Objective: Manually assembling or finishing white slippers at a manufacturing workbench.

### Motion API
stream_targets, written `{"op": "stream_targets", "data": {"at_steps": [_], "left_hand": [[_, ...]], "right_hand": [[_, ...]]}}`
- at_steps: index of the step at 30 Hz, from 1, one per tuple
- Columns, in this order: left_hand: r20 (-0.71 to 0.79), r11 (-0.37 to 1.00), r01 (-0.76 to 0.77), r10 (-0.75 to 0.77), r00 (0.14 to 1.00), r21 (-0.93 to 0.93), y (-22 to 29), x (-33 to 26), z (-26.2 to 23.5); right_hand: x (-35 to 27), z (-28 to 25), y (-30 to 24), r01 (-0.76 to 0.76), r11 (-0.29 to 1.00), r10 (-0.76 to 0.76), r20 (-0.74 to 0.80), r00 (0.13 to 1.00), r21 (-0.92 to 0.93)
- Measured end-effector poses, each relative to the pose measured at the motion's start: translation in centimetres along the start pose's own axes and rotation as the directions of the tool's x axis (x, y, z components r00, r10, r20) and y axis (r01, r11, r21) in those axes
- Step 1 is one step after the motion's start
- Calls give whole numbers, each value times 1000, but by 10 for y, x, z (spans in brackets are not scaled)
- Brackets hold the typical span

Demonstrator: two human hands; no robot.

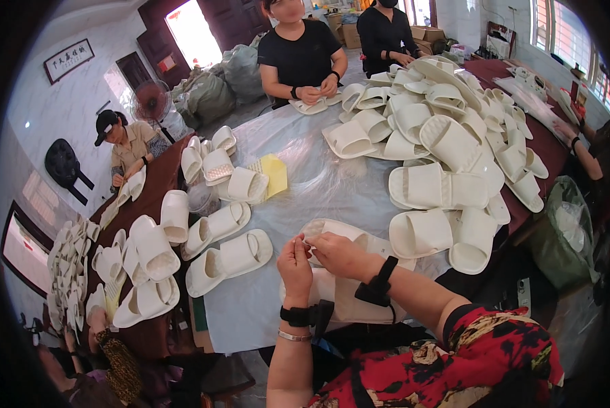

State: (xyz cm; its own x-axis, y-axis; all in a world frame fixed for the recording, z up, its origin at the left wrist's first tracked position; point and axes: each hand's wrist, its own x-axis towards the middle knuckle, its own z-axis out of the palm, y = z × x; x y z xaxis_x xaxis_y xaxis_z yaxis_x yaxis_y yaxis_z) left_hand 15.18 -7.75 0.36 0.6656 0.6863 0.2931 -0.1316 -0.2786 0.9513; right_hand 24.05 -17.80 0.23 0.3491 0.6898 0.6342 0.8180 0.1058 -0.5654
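Note:
My left hand and my right hand meet over a white slipper lying at the near edge of the table. Both hands pinch a small pale piece at the slipper's toe end, fingers closed on it. Under my wrists lies another white slipper. Black straps sit on both wrists, and a silver bangle on the left one.
A big heap of white slippers fills the table's right half, and more slippers lie to the left. The table is covered in clear plastic sheet. A yellow pad lies mid-table. Other people sit opposite and left, handling slippers. A green bag hangs at right.

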Motion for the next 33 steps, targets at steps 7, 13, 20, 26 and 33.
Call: {"op": "stream_targets", "data": {"at_steps": [7, 13, 20, 26, 33], "left_hand": [[-86, 999, -34, 33, 996, -5, -16, -6, 10], [-216, 985, -22, 59, 975, 172, -26, -5, -3], [-148, 945, -120, 171, 974, 305, -18, -16, -8], [-83, 912, -161, 207, 975, 378, -14, -24, -10], [-112, 932, -193, 237, 965, 308, -10, -22, -9]], "right_hand": [[-3, 10, 18, -179, 983, 173, 124, 977, 38], [6, 7, 14, -83, 995, 84, -20, 996, 52], [4, 3, 6, -129, 973, 146, -78, 986, 191], [4, 0, -1, -93, 984, 105, -73, 992, 151], [5, 1, -8, 27, 993, -19, -73, 997, 114]]}}
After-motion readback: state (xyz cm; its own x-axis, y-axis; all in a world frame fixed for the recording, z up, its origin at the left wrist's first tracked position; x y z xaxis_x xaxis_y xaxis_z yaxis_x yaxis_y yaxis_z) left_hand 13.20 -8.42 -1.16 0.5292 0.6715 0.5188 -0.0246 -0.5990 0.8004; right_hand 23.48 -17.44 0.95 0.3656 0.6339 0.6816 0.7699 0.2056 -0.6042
